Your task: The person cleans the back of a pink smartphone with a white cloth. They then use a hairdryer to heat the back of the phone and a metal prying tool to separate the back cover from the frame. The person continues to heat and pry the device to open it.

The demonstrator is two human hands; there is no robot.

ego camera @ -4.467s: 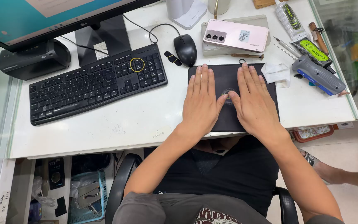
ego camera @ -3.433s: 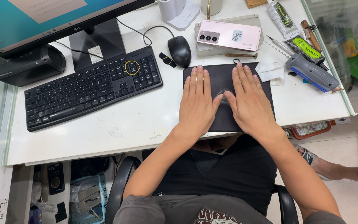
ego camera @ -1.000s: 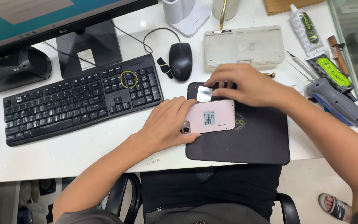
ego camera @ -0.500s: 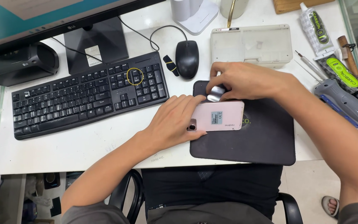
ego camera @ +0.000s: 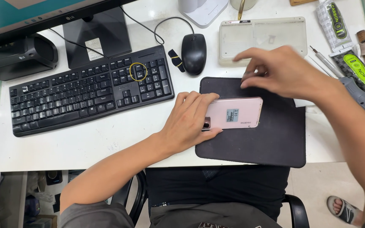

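Lifted off the phone since 0.5 s ago, the right hand (ego camera: 281,69) now hangs above the top edge of the black mat (ego camera: 271,143), its fingers loosely curled and slightly apart, gripping nothing that can be seen. Resting on the mat's left part, the pink smartphone (ego camera: 235,112) lies back side up, a small label at its middle. Over the phone's left end the left hand (ego camera: 189,120) lies flat, its fingers together and pressed on it. Beyond the mat sit a black mouse (ego camera: 194,52) and a pale tray (ego camera: 262,38), with a black keyboard (ego camera: 91,90) to the left on the white desk (ego camera: 85,145).
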